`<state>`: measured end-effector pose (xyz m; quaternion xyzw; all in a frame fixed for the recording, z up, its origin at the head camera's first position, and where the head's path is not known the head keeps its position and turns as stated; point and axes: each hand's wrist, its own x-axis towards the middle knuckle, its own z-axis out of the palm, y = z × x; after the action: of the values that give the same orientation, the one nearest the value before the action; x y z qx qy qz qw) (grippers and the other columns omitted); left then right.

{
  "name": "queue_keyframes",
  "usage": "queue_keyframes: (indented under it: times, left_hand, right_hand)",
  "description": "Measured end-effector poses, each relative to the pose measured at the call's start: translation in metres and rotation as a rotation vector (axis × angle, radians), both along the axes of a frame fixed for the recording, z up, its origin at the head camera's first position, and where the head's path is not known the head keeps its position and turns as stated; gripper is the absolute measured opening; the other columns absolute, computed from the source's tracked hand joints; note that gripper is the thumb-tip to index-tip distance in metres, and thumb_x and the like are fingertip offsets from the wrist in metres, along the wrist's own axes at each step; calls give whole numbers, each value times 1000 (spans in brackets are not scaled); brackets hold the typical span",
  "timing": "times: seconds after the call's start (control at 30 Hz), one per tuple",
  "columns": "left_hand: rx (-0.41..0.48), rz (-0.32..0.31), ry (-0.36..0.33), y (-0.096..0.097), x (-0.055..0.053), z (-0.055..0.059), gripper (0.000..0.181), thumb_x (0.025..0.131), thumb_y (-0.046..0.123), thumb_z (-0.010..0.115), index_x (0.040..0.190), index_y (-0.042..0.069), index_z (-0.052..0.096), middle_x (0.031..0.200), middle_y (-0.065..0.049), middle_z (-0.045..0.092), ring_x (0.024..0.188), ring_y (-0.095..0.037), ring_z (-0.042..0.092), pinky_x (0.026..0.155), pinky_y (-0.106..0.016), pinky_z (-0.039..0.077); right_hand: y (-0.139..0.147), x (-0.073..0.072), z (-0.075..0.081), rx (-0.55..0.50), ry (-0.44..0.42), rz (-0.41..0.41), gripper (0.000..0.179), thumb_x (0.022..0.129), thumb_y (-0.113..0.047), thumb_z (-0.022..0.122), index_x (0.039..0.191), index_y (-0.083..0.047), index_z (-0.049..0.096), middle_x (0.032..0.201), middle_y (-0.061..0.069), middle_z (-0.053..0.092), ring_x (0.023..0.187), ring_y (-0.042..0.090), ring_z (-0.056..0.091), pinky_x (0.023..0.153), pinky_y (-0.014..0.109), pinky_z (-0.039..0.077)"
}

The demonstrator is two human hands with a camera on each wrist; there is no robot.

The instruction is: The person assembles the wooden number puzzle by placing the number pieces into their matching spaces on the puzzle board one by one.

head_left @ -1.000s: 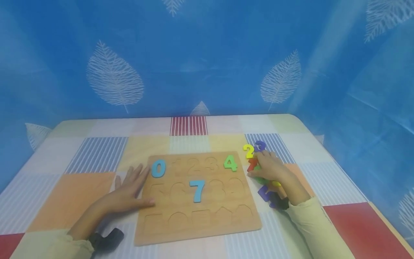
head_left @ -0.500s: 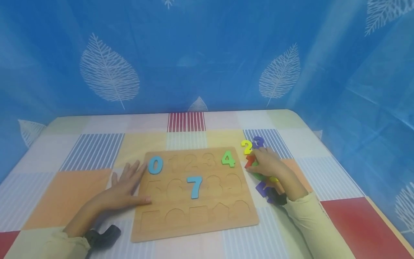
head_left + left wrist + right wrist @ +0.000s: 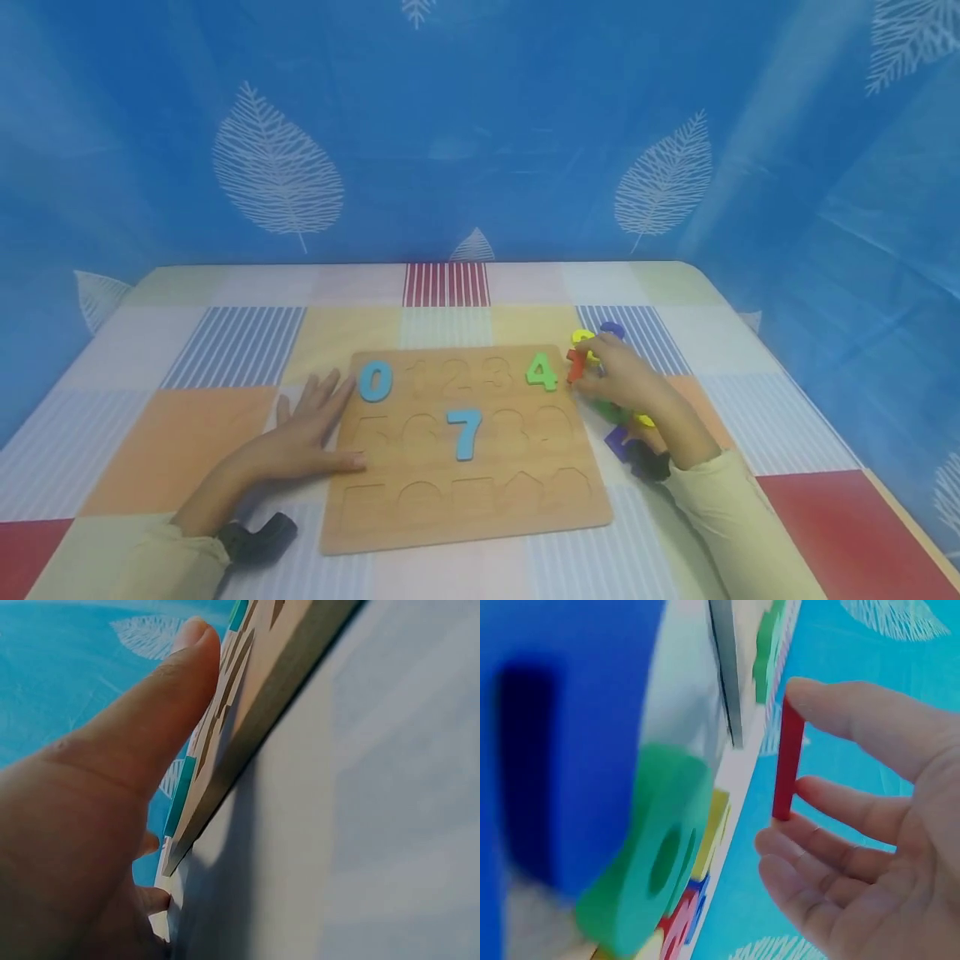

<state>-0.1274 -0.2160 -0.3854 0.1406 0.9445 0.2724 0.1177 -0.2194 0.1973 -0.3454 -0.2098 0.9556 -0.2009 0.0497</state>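
Note:
A wooden number board (image 3: pixel 480 533) lies on the table with rows of cut-outs. A blue 0 (image 3: pixel 365 383), a green 4 (image 3: pixel 551 380) and a blue 7 (image 3: pixel 468 435) are on it. My left hand (image 3: pixel 300 443) rests along the board's left edge, fingers spread, thumb over the board in the left wrist view. With thumb and fingertips my right hand (image 3: pixel 633 379) pinches a red number piece (image 3: pixel 788 761), apparently a 1. In the right wrist view it is raised off the table, edge-on. Its lower part is clear of the board's right edge.
Beside the board's right edge lie loose number pieces: a yellow one (image 3: pixel 582 336), a dark blue one (image 3: pixel 613 329), a green one (image 3: pixel 611 412) and a purple one (image 3: pixel 617 444). My right hand partly covers them. A checked cloth (image 3: pixel 172 450) covers the table; a blue leaf-patterned curtain (image 3: pixel 480 150) hangs behind.
The right hand has taken hold of the red piece among the loose numbers and lifted it, shifting slightly toward the board. The left hand stays at the board's edge.

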Motion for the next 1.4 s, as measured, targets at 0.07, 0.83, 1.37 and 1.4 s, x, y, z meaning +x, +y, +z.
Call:
queue_keyframes:
  times: [0.07, 0.83, 1.37, 1.4]
  left_hand:
    - [2, -1, -3, 0, 0, 0, 108, 72, 58, 65, 147, 9, 6, 150, -26, -7, 132, -51, -17, 93, -69, -22]
    - [5, -4, -25, -2, 3, 2, 110, 69, 59, 68, 146, 5, 12, 151, -25, -8, 133, -48, -19, 96, -66, -23]
    - [9, -10, -25, -3, 0, 5, 111, 67, 55, 72, 146, 3, 14, 150, -27, -6, 133, -49, -19, 94, -68, -22]
    - [7, -9, -28, -3, 0, 5, 111, 67, 55, 72, 146, 4, 13, 150, -27, -6, 133, -48, -19, 95, -68, -22]
  right_hand:
    - [-7, 0, 4, -21, 5, 36, 51, 76, -16, 71, 119, 6, 53, 119, 24, 51, 108, 38, 49, 90, 51, 44]
    - [-121, -15, 23, -26, 23, 247, 38, 76, -12, 70, 111, -2, 59, 118, 15, 53, 115, 30, 46, 100, 41, 40]
    - [-185, -15, 14, -42, -53, 314, 46, 73, -15, 71, 115, -5, 58, 114, 9, 54, 111, 24, 48, 99, 36, 40]
    - [-187, -15, 12, -41, -61, 313, 47, 72, -16, 72, 116, -5, 58, 113, 8, 54, 109, 23, 48, 98, 36, 41]
